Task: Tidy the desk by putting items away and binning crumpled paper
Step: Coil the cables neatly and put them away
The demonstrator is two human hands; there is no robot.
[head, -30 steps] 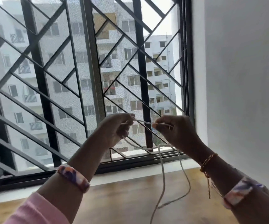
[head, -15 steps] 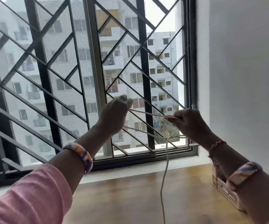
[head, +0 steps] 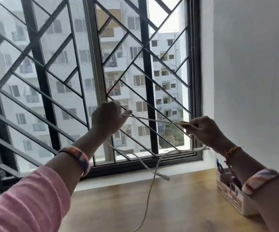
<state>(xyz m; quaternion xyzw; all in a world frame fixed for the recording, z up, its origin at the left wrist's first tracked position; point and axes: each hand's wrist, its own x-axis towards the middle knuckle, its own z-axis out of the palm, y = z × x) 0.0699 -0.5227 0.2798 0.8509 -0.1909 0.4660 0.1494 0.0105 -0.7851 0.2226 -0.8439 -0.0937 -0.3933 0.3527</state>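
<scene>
A white cable is held up in the air in front of the window, above the wooden desk. A doubled run of it is stretched nearly level between the two hands. At its left end the cable is gripped by the left hand, whose fingers are curled closed around it, with a short loop poking out just past the fingers. At its right end the cable is pinched by the right hand, the fingers bent and closed on the strands. From under the left hand a loose length is seen to drop and slant right, ending in a free white plug end hanging above the back edge of the desk. Another length sags from the right hand, curves left and falls downward out of the bottom of the view.

A pink sleeve is worn on the left arm, and a patterned band is worn at each wrist. A thread bracelet is worn on the right wrist. At the right side of the desk, against the white wall, a pen holder with pens in it is partly hidden by the right forearm. Black metal grille bars are set across the window, and apartment buildings are visible through it.
</scene>
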